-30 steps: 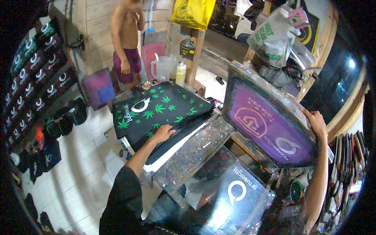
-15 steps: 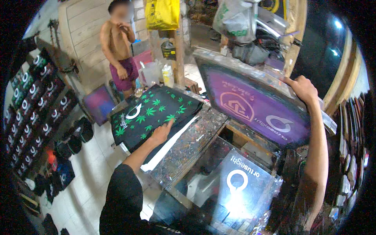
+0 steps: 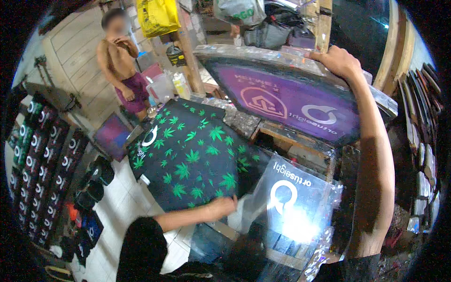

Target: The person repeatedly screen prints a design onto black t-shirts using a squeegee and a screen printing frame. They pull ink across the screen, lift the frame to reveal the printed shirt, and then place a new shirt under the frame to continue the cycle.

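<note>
My left hand (image 3: 223, 208) is closed at the near edge of a black fabric piece (image 3: 188, 150) printed with green leaves and a white logo. The piece spreads across the work table, its right part blurred by motion. My right hand (image 3: 340, 61) grips the upper edge of a tilted screen-printing frame (image 3: 286, 55) with purple mesh, raised above the bench. Below it, a clear plastic sheet (image 3: 307, 199) lies on a lit glass panel, with a white ring-shaped logo showing.
Another person (image 3: 120, 66) stands at the back left near a plastic jug (image 3: 159, 88). Printed dark pieces (image 3: 47, 164) hang on a rack at the left. Several stacked frames (image 3: 418, 155) line the right side. A yellow bag (image 3: 157, 18) hangs from a post.
My left hand has moved nearer and to the right, drawing the leaf-print fabric across the table. My right hand still holds the raised frame. The view has shifted.
</note>
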The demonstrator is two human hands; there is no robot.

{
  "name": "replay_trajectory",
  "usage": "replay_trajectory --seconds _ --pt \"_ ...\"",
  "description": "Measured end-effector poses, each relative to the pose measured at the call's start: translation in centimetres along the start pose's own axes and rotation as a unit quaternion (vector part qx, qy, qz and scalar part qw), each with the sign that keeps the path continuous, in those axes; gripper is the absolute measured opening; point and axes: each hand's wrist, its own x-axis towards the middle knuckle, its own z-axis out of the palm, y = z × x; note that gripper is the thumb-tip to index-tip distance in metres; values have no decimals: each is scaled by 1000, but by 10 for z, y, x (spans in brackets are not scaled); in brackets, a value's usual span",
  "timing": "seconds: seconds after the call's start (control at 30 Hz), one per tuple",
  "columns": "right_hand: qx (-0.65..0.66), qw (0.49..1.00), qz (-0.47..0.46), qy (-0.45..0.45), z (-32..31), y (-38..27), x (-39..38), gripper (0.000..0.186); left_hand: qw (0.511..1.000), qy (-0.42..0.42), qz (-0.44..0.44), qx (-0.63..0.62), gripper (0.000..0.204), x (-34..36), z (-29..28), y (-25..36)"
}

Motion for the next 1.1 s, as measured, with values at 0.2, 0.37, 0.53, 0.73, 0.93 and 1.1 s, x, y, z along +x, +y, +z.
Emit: replay_trajectory --seconds 0.2,0.37,0.53,0.73,0.93,1.1 --pt "-11 999 -45 -16 -3 4 2 95 912 11 -104 -398 42 33 -33 78" --pt "-47 989 -91 -105 14 30 42 94 834 301 -441 -136 47 -65 -15 34" --pt "-150 960 -235 -3 30 44 54 46 529 239 -492 -649 50 -184 50 48" --pt "-16 997 65 -43 -3 0 1 96 632 154 -457 -606 45 -172 35 51" --pt "-14 996 76 -44 -8 -18 -20 95 505 226 -367 -748 64 -120 37 3" --pt "-21 996 72 -44 5 -2 -6 90 701 192 -288 -623 75 -42 44 -36"
